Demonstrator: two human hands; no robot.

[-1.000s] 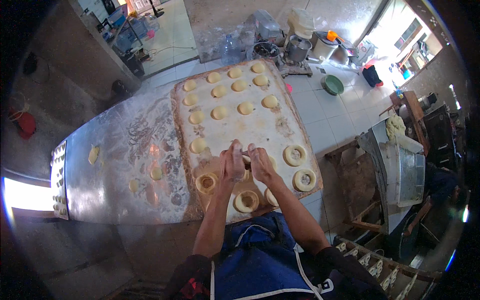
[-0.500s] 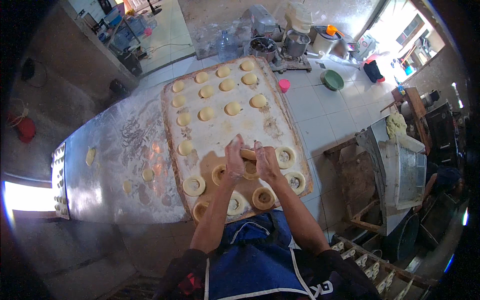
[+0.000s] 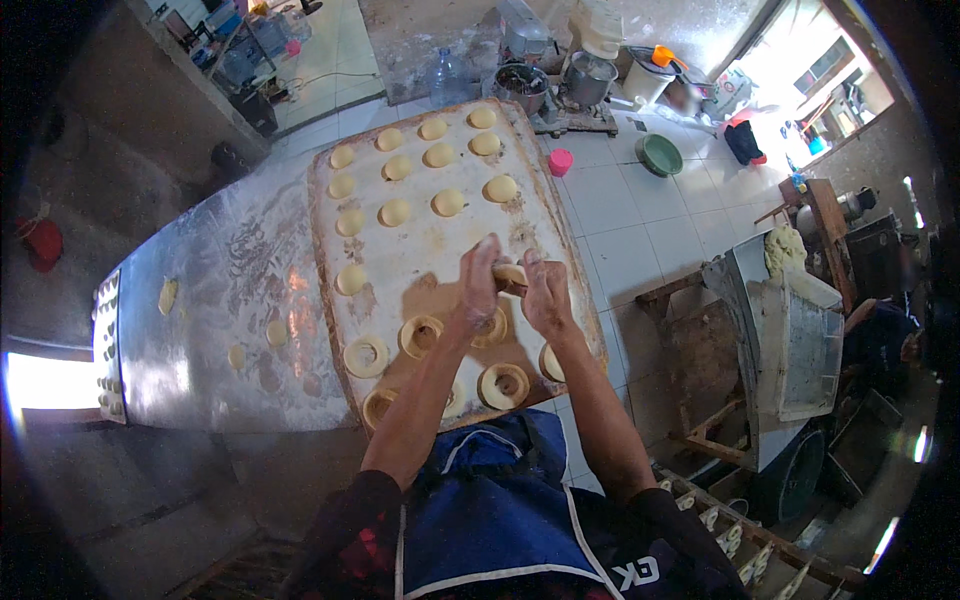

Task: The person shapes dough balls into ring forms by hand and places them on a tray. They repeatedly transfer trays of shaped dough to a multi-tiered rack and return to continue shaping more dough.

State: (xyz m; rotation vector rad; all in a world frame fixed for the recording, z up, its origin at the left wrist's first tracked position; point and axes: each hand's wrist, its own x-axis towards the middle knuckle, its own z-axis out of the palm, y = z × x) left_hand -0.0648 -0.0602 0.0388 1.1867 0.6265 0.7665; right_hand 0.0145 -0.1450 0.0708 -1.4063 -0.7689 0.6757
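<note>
Left hand (image 3: 480, 283) and right hand (image 3: 547, 295) are clamped on a dough ring (image 3: 510, 274) between them, above a pale, stained board (image 3: 425, 255) bearing dough balls (image 3: 395, 212) and other rings (image 3: 350, 358). Alongside stretches a flour-smeared metal table (image 3: 220, 350); beyond, mixers (image 3: 591, 77) and a green basin (image 3: 660, 155) stand on white floor tiles (image 3: 617, 205).

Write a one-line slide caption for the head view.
The left hand and right hand hold a dough piece above a board bearing dough rings and dough rounds.
</note>
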